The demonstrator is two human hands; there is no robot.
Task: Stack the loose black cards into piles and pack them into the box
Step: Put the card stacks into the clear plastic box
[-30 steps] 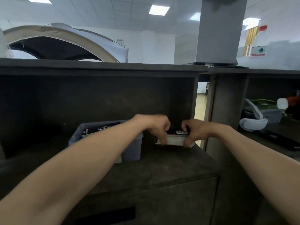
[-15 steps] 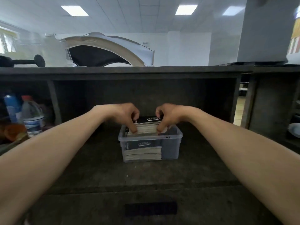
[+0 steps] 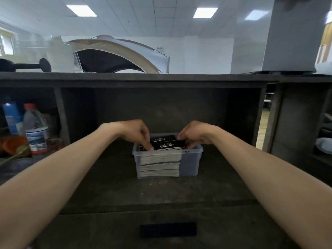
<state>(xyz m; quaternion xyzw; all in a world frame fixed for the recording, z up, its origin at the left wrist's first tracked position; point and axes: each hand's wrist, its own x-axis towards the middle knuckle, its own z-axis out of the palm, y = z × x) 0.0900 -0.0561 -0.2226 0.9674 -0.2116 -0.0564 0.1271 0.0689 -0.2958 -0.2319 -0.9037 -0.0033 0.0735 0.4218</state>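
Both edges of the black cards point(image 3: 168, 145) are pinched, by the left hand point(image 3: 136, 132) and right hand point(image 3: 194, 134), inside the box point(image 3: 191, 164) under them. Packing step, I think; next needs a level release.

White-lettered black cards point(image 3: 167, 145) lie stacked flat inside the translucent plastic box point(image 3: 190, 164), reaching its rim.

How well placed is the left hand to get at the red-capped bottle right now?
Probably yes, once freed: the left hand holds the card stack in the box with the right hand. The red-capped bottle stands in the next compartment to the left, its front open; only the divider must be skirted.
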